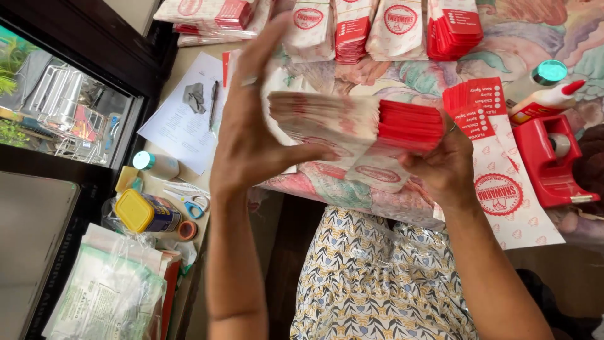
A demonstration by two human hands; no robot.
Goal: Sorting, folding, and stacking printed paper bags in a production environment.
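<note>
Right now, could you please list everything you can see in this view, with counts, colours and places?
Stack of paper bags: one, white and red, held between both hands.
Bag piles: several, white and red, along the far edge.
Flat bags: a few, white and red, right.
Tape dispenser: one, red, far right.
Glue bottle: one, white with red tip, above the dispenser.
Pen: one, dark, on white paper, left.
Scissors: one, blue handles, left.
Jar: one, yellow lid, lower left.
Left hand: fingers spread against the stack.
Right hand: grips the red end.
</note>
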